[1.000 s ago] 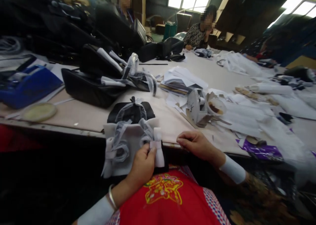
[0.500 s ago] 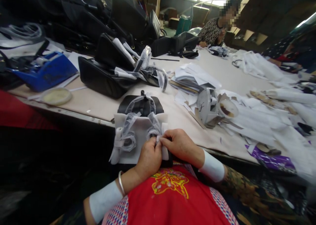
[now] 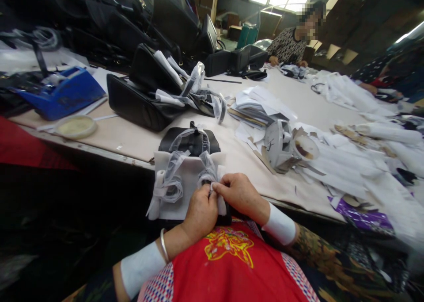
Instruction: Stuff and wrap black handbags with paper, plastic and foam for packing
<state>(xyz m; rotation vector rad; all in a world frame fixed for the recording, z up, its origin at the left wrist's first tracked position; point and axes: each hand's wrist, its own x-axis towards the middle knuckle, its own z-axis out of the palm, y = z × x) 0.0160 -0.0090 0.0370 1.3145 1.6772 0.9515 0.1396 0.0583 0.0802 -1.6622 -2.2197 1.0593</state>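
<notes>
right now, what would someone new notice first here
Both hands meet at the near edge of the table: the left hand and right hand pinch a white wrap on a small black bag whose handles are bundled in clear plastic. Behind it lie larger black bags, and loose white paper litters the table's right side.

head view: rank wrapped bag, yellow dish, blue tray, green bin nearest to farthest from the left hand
1. wrapped bag, held by the left hand
2. yellow dish, out to the left
3. blue tray, behind the dish
4. green bin, far back
</notes>
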